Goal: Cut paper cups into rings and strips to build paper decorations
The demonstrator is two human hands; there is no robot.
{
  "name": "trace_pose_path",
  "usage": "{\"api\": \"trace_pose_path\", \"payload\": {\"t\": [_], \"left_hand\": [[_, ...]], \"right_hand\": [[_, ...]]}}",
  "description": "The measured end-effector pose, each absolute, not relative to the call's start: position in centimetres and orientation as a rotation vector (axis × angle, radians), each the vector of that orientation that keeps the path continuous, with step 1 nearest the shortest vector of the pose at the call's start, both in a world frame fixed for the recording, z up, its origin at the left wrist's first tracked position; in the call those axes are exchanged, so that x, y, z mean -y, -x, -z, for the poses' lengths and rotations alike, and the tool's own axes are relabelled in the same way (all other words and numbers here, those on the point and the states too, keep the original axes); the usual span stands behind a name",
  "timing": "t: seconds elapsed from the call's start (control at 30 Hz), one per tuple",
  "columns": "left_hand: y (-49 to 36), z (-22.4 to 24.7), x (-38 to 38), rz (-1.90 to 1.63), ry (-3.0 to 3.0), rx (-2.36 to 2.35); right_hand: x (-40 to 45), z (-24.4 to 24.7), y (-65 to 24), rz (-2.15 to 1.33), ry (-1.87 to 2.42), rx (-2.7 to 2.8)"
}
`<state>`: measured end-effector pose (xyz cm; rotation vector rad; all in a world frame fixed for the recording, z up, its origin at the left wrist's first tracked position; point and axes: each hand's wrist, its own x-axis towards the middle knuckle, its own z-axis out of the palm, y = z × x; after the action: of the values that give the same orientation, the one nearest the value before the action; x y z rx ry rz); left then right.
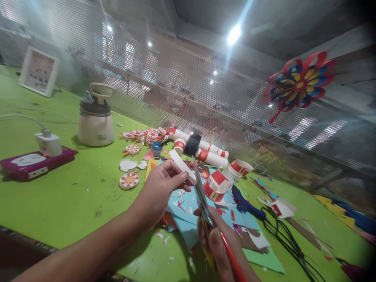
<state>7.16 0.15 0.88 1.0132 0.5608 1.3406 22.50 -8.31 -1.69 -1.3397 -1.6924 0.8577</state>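
My left hand [164, 188] pinches a curved white paper strip [182, 166] between thumb and fingers. In my right hand [219, 239] is a pair of scissors [202, 199] with red and yellow handles. Its blades point up and away, slightly parted, beside the strip's near end; I cannot tell whether they touch it. Beneath both hands lie light blue paper sheets [183, 223] strewn with cut scraps. Just beyond the scissors sits a cut red and white paper cup [217, 186]. A blue glue gun [246, 203] lies to the right.
Round red and white paper pieces [129, 180] lie left of the hands. Behind stand a spray bottle [95, 121] and a blue jar [156, 148]. Paper tubes [211, 156] lie at the back. A purple power strip [38, 162] is far left; a black cable [289, 246] coils right.
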Motion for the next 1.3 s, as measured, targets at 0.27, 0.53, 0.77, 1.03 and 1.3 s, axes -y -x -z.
{"api": "trace_pose_path", "payload": {"t": [0.27, 0.53, 0.77, 1.03, 1.3], "left_hand": [[-7.2, -1.2, -0.1, -1.343, -1.005, -0.572], [-7.2, -1.3, 0.0, -1.336, -0.988, -0.573], [-7.0, -1.3, -0.3, -1.328, -1.04, -0.582], [-7.0, -1.1, -0.2, -1.327, -1.026, -0.579], [-7.1, -1.3, -0.1, -1.344, -1.041, -0.596]], "right_hand": [[8.0, 2.0, -22.9, -0.895, 1.323, 1.682], [8.3, 2.1, -22.8, -0.885, 1.368, 1.651], [7.8, 2.9, -23.5, -0.923, 1.378, 1.629], [7.8, 2.7, -23.7, -0.913, 1.398, 1.645], [7.9, 2.4, -23.5, -0.913, 1.382, 1.665]]}}
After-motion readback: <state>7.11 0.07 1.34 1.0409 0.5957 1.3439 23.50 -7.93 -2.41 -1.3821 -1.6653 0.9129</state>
